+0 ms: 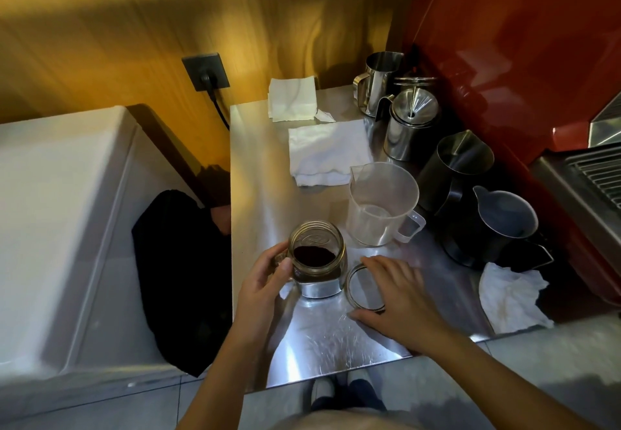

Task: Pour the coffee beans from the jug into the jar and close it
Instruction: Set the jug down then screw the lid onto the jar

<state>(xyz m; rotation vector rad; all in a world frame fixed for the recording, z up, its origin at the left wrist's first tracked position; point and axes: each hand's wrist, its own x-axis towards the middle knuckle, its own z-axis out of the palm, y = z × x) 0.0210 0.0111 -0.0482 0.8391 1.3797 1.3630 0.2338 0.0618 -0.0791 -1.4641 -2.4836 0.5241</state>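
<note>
The jar (317,258) stands upright near the counter's (255,167) front-left part, its mouth open, with dark coffee beans (314,256) filling the lower part. The left hand (265,281) wraps the jar's left side, thumb across the glass near the rim and the other fingers curled behind it, where they are mostly hidden. Just right of the jar the lid (364,286) lies flat on the counter, close to the jar's base. The right hand (400,295) covers the lid's right half with fingers spread, fingertips near its far edge and the thumb reaching along its near edge; whether the hand actually grips the lid cannot be told. Behind the lid and jar the clear plastic jug (383,204) stands upright and empty, handle pointing to the right. Further back a folded white cloth (327,152) lies flat, and another cloth (292,98) sits at the back edge. Along the right edge stand several pitchers: two steel ones (379,80) toward the back-right corner and two black ones (504,224) nearer the front. A crumpled paper towel (510,298) lies near the front-right corner.
</note>
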